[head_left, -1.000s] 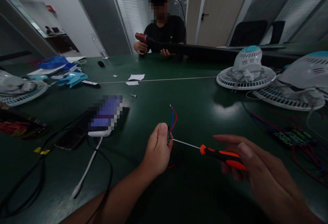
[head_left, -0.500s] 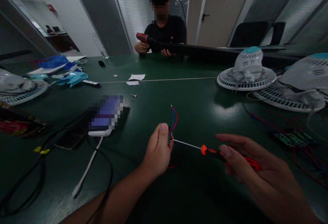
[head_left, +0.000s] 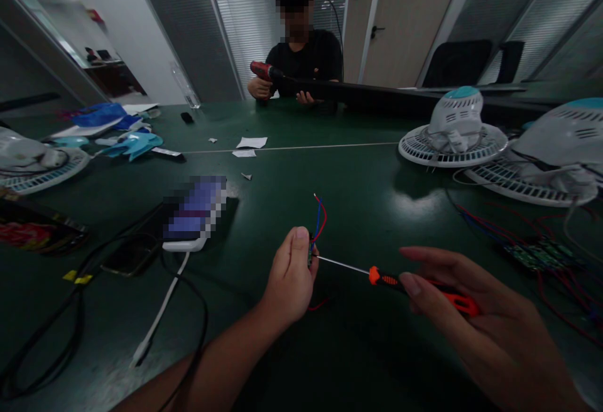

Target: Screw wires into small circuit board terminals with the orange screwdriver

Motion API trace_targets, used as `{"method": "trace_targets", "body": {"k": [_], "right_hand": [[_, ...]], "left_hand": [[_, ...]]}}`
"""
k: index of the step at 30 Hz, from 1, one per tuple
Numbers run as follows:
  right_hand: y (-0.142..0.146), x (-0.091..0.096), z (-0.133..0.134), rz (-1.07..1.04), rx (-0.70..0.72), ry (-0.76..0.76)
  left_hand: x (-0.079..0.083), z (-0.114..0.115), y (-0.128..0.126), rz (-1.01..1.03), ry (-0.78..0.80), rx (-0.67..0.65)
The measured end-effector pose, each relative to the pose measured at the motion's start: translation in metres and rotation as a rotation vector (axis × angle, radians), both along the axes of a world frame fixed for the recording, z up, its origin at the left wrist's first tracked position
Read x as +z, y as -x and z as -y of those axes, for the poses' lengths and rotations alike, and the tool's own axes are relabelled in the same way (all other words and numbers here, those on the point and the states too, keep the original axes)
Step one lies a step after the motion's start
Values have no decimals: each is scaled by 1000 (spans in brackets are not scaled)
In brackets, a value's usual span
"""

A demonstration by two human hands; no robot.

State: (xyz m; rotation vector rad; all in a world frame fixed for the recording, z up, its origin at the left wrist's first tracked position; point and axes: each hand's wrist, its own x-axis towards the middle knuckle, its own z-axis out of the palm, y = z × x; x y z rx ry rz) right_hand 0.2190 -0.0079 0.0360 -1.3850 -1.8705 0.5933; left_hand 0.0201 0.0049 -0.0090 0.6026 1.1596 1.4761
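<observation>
While gripped between thumb and fingers of the left hand: small green circuit board, above the green table, red and blue wires curving up from the far end.
Right hand: loosely grasping an orange-and-black screwdriver, thumb on the handle, index finger stretched out above.
Screwdriver tip: at the board's edge, exact contact too small to tell.
Right of table: wired green circuit boards near the right hand; white vented housings farther back.
Left of table: phone near a black cable.
Opposite side: seated person holding a red power drill.
</observation>
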Motion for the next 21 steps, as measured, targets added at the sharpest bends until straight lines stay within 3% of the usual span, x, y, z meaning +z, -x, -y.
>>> {"method": "trace_targets", "body": {"k": [21], "right_hand": [[2,2,-2,85,27,17]], "left_hand": [[1,0,0,-58,32,2]]}}
